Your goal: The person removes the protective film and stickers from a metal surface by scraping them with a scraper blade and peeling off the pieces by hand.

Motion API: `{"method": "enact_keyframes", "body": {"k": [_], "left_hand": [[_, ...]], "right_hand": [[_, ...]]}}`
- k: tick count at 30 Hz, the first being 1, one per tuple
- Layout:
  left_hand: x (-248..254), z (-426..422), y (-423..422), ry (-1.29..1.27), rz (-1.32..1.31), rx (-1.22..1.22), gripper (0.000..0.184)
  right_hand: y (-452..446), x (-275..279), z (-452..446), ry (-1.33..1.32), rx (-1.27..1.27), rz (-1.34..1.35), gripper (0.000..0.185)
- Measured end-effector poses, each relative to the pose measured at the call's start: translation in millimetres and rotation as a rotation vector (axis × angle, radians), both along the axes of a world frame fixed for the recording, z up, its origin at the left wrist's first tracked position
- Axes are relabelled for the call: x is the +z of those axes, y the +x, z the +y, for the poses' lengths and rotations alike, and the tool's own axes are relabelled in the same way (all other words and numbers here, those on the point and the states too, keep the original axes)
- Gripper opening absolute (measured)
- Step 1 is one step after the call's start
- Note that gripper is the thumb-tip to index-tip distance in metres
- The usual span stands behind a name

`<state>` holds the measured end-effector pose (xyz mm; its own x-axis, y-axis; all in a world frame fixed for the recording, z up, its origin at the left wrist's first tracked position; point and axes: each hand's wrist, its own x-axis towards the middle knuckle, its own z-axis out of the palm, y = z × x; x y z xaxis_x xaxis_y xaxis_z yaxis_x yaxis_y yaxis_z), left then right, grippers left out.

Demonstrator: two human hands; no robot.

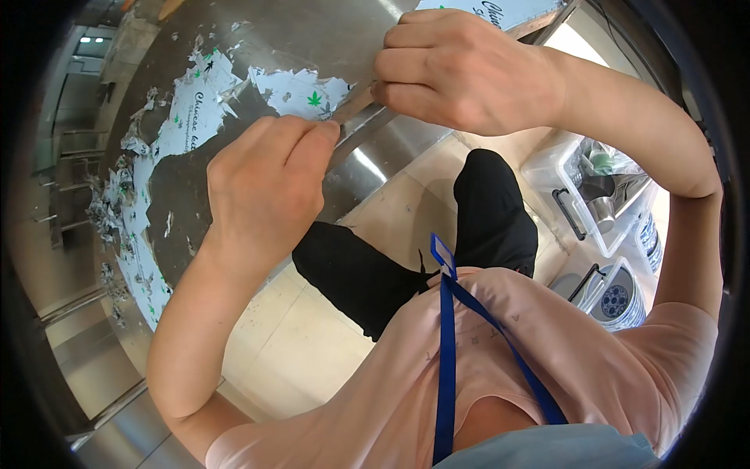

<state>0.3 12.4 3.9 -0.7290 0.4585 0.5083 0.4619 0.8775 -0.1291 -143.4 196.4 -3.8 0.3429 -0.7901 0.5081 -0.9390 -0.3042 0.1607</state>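
Note:
My left hand [269, 176] is closed, with thumb and fingers pinched together at the edge of a steel table [258, 176]. Farther right, my right hand [469, 74] is curled with its knuckles up. Between them runs a short brownish strip [356, 104], one end at each hand; its ends are hidden by my fingers. Just beyond the left hand lies a torn piece of white printed film [293, 92] with a green leaf mark. A larger ragged piece of film [187, 117] with lettering sticks to the tabletop on the left.
Crumpled film scraps [117, 195] line the table's left side. More printed film [508, 11] lies at the top right. Clear plastic bins [551, 168] with metal containers and blue-patterned bowls [621, 301] stand on the tiled floor to my right. My knees are below the table edge.

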Motion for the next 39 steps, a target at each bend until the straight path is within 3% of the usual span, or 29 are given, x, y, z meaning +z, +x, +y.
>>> {"method": "enact_keyframes", "body": {"k": [5, 22, 25, 34, 39], "left_hand": [[2.0, 6.2, 0.9, -0.022, -0.036, 0.074, 0.019], [3.1, 16.8, -0.8, -0.025, -0.064, 0.157, 0.018], [4.4, 20.3, -2.9, -0.044, -0.059, 0.181, 0.015], [10.1, 9.7, 12.7, 0.047, -0.112, 0.156, 0.012], [10.3, 0.2, 29.8, 0.016, -0.095, 0.153, 0.018]], "right_hand": [[-18.2, -6.0, -15.0, -0.108, 0.149, 0.002, 0.019], [-43.8, 2.4, -29.3, 0.041, 0.277, -0.168, 0.017], [-47.8, 6.2, -27.9, 0.101, 0.263, -0.163, 0.016], [-15.7, 0.8, -11.9, -0.094, 0.209, 0.103, 0.019], [23.4, -18.6, -16.1, -0.261, -0.021, 0.088, 0.015]]}}
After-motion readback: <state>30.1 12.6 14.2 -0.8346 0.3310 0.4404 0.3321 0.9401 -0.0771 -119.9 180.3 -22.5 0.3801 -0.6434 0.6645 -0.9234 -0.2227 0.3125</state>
